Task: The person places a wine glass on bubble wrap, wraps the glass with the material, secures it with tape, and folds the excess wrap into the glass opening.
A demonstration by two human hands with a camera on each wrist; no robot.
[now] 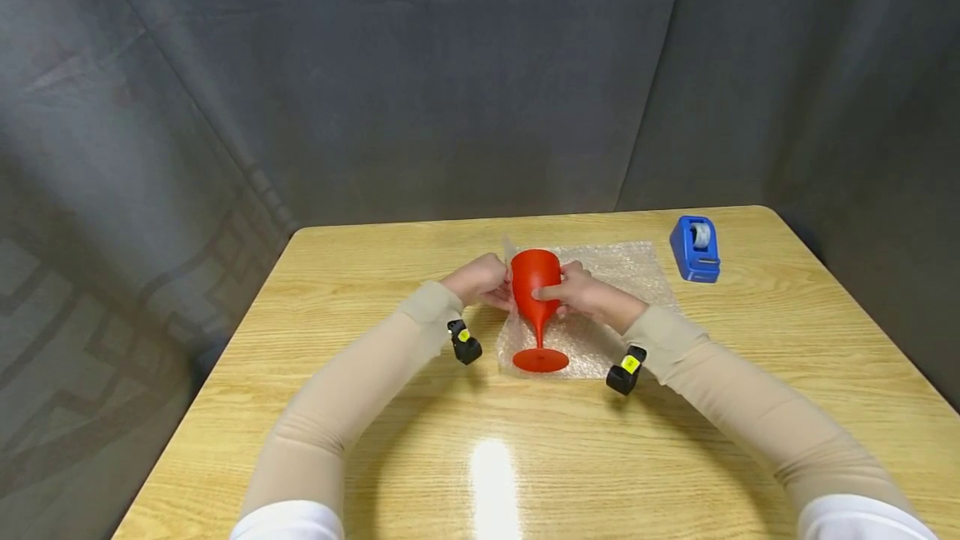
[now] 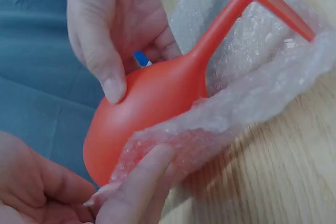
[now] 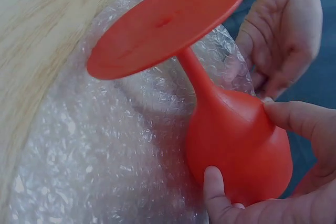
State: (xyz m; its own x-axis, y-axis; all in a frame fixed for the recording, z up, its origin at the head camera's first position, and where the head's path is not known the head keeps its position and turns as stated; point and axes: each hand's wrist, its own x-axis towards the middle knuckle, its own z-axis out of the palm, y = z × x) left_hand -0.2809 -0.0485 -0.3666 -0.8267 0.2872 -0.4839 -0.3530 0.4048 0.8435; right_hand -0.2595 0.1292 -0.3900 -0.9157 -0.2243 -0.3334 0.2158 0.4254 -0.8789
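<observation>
A red goblet (image 1: 536, 273) is held over a sheet of bubble wrap (image 1: 622, 265), its round foot toward the near side of the table. My right hand (image 1: 588, 297) grips the bowl, thumb on one side and fingers on the other, as the right wrist view (image 3: 299, 166) also shows. At the bowl's left side, my left hand (image 1: 483, 280) pinches the lifted edge of the bubble wrap. In the left wrist view that edge (image 2: 210, 124) curves up against the red bowl (image 2: 152, 108), with the left fingers (image 2: 144, 177) pressing it there.
A blue tape dispenser (image 1: 695, 250) with a roll of clear tape stands on the wooden table (image 1: 390, 457) at the back right. Grey curtains (image 1: 450, 90) hang behind and beside the table. Each wrist wears a small black camera.
</observation>
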